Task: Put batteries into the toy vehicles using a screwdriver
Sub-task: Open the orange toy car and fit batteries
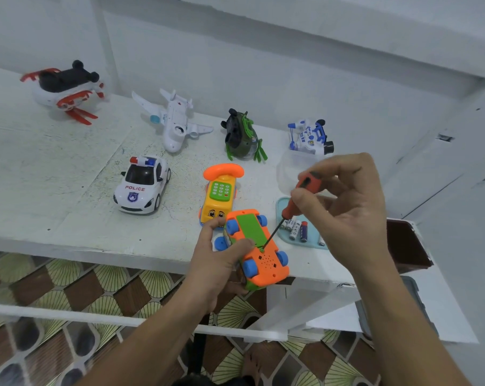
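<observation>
At the near edge of the bench (54,176), we hold the orange toy car (263,260) belly-up. Our left hand (219,263) has its fingers curled round the body, and the thumb lies on the underside beside the green battery cover (249,227). Our right hand (347,207) pinches the handle of the screwdriver (287,211) between thumb and fingers. The tip sits at the screw on the cover's near end.

The step, as we judge it, is working that screw. The shaft leans to the right, so we would bring it more in line with the screw, press down the shaft and turn slowly while the left hand braces the car. The car overhangs the bench edge, so a loosened screw could drop to the patterned floor.

The batteries (297,229) lie in a pale blue tray (279,207) just right of the car, under the working hand, with a clear tub (288,171) behind. A yellow telephone car (219,196) stands right behind the car in hand, and the left hand's fingers are close to it. A police car (141,185), a white aeroplane (171,121), a green helicopter (242,137), a blue-and-white toy (310,137) and a red-and-white toy (66,90) lie farther back, well clear of the hands.
</observation>
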The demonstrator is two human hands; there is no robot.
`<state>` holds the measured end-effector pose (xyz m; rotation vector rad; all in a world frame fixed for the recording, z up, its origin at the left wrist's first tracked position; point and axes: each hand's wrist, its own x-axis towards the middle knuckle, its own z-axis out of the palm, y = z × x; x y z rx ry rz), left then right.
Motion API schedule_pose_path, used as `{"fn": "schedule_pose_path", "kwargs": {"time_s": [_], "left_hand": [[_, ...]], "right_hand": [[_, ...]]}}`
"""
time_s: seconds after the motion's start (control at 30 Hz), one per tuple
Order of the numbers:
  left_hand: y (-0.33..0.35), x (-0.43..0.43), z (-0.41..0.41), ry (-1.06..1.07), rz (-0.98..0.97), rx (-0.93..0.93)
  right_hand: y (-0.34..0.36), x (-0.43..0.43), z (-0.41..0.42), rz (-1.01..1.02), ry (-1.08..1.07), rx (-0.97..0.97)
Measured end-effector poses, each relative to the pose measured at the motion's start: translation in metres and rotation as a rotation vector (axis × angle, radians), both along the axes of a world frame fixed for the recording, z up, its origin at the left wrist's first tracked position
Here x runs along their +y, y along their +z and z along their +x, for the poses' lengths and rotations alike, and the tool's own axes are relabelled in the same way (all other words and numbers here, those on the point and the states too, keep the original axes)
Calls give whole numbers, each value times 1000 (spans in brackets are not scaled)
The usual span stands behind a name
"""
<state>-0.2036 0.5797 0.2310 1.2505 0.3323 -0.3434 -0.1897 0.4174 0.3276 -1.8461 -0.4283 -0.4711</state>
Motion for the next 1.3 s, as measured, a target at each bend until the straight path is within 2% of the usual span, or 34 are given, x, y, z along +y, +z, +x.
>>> {"fn": "schedule_pose_path", "kwargs": {"time_s": [0.1, 0.37, 0.63, 0.83, 1.1, 1.23, 1.3], "left_hand": [[0, -1, 0, 5, 4, -1], [-1, -1, 1, 16, -7, 3], [-3, -1, 0, 16, 0, -3], [-4, -1, 0, 19, 7, 0], [-5, -2, 0, 17, 8, -20], [-5, -1, 0, 17, 8, -22], [-5, -1, 0, 13, 9, -22]], "right_hand": [[-2, 2, 2, -79, -24, -54], [-3, -2, -1, 74, 93, 17], [-3, 3, 0, 1, 24, -69], [-2, 0, 1, 41, 18, -3], [1, -2, 1, -68, -55, -161], [2, -2, 0, 40, -25, -91], [2, -3, 1, 19, -32, -64]]}}
